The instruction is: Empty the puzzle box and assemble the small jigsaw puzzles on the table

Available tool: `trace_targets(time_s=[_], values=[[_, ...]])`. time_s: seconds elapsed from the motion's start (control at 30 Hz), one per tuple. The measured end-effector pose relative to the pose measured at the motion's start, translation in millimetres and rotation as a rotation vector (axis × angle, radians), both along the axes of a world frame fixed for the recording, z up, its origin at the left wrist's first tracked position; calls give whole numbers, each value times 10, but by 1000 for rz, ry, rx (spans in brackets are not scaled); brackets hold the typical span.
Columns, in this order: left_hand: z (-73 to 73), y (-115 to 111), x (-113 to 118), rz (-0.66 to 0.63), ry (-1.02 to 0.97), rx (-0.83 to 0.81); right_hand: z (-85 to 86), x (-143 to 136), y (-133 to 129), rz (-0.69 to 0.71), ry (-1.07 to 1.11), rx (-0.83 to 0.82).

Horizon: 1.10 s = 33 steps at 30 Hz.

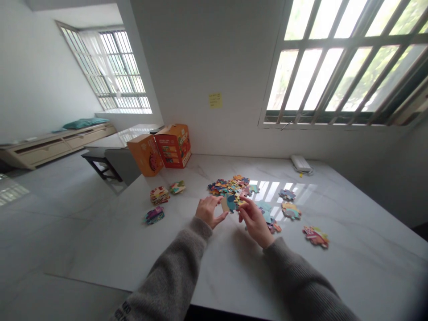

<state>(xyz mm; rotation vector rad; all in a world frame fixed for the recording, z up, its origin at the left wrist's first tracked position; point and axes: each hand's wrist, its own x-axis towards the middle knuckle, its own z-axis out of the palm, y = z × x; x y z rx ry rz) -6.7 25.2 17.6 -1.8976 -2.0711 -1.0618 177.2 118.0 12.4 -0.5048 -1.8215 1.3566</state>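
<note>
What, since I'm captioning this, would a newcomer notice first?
Probably the orange cardboard box back left on the white marbled table. Then, at centre, the bare left hand and right hand holding a blue-and-tan cardboard puzzle piece. A bright barred window shines upper right.

Tabletop (pixel 117 249): showing grey marble veins on white
Held puzzle piece (pixel 230 203): showing teal and blue beside pale beige
Far central pile (pixel 225 185): mixing orange, yellow, blue and red
Far left box (pixel 142 151): showing orange with a red print
Lettered box (pixel 174 147): showing red-orange with pale lettering
Near left stack (pixel 155 215): layering purple over teal
Near right pieces (pixel 315 236): blending red with yellow-green
Arch-patterned pieces (pixel 291 211): curving in orange, cream and turquoise
Sleeves (pixel 177 263): showing grey
Wall note (pixel 216 100): showing yellow with dark writing
</note>
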Motion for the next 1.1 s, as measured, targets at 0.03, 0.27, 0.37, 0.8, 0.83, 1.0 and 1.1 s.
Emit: trace_targets(time_s=[0.03, 0.27, 0.37, 0.8, 0.83, 1.0, 1.1], values=[[39, -16, -46, 52, 42, -11, 5, 7, 0, -12, -2, 6], [472, -94, -1008, 560, 178, -118, 98, 94, -16, -65, -110, 255], [601, -96, -1518, 682, 228, -337, 148, 125, -11, -77, -130, 352], [602, 53, -1651, 499, 225, -607, 297, 272, 209, -207, -81, 244], [598, 128, -1550, 418, 212, -561, 296, 272, 209, -211, -78, 240], [435, 671, -905, 116, 176, -488, 264, 242, 167, -184, -143, 338], [314, 1016, -687, 64, 172, -499, 246, 233, 162, -190, -167, 407]])
